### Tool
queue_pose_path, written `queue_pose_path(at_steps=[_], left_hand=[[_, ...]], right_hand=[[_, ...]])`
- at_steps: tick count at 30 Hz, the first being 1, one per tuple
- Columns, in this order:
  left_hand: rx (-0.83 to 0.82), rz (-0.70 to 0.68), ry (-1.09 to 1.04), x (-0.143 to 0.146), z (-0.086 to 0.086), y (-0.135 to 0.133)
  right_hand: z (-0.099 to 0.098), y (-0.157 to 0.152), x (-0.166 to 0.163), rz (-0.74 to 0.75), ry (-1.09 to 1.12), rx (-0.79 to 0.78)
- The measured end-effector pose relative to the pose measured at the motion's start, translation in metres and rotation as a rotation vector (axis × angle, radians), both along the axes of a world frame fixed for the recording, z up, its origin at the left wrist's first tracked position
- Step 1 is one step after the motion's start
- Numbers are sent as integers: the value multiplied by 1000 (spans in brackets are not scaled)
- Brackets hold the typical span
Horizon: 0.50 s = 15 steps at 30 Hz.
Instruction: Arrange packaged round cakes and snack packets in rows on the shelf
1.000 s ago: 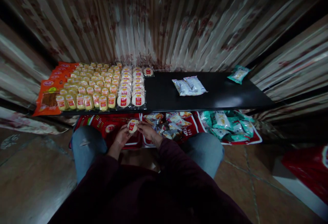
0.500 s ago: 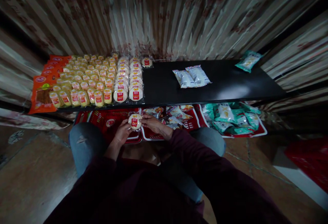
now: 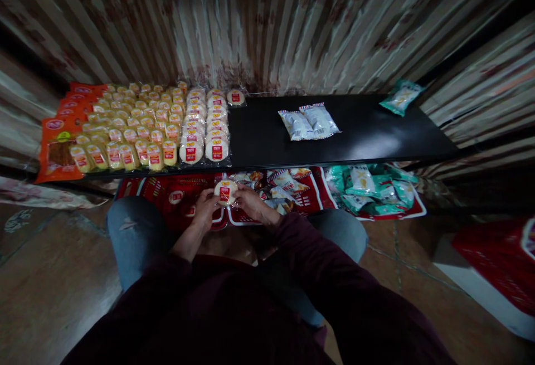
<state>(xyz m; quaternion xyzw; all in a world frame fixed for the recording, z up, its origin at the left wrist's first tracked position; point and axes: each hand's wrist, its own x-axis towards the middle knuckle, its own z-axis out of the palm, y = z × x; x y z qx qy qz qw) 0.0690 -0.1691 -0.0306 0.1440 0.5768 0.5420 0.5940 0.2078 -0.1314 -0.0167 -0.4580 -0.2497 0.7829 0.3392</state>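
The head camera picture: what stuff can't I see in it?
Hidden or unclear in the head view:
Round snack's back: faces away, between left hand and right hand.
Left basket's near corner: behind the left knee.
Its far rim: under the shelf.
Red thing: cut off by the right edge.
Pale bags' small print: too tiny.

Shelf (image 3: 254, 139): lay open beyond the right hand (image 3: 251, 202), up to the bags (image 3: 307, 123).
Cakes (image 3: 193, 129): blocked beyond the left hand (image 3: 205, 207).
Knees (image 3: 134, 230): flanked both hands.

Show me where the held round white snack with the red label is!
In the head view, the round white snack is left of centre, held between the left hand and right hand, just below the front edge of the black shelf.
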Motion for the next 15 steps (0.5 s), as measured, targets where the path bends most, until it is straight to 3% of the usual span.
queue_pose_path(at_steps=[7,15], left_hand=[[49,40,199,-4,9,-6],[78,20,401,4,3,-7]], right_hand=[[16,-7,-8,74,47,84],[17,-9,-4,91,14,149]])
